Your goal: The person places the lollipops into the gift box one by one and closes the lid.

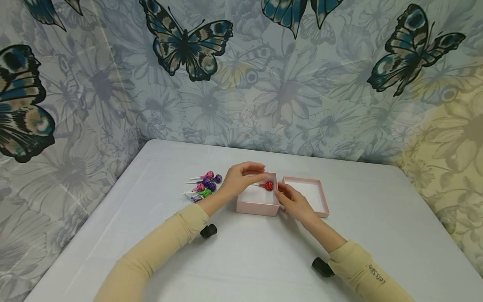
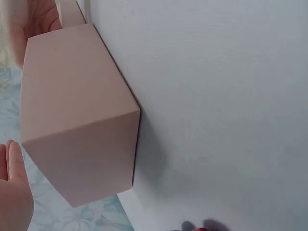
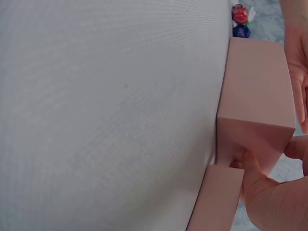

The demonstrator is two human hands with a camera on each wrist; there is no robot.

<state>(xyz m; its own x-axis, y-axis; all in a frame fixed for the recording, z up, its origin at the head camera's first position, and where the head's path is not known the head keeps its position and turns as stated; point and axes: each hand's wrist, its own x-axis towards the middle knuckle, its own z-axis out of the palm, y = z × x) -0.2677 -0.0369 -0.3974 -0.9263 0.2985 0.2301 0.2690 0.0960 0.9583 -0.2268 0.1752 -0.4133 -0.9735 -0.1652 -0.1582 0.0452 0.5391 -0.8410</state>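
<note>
Red lollipop (image 1: 268, 186) lies just below the left grip (image 1: 241, 177).

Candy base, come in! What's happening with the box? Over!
Left hand over pink box. Right hand holding its side. Red lollipop inside. Lid off, alongside, not covering it.

Butterfly-print backdrop (image 1: 241, 109) behind white table (image 1: 241, 260)

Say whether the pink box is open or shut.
Open: the head view looks straight into the uncovered pink box at its white inside, and a shallow pink lid lies to its right.
</note>
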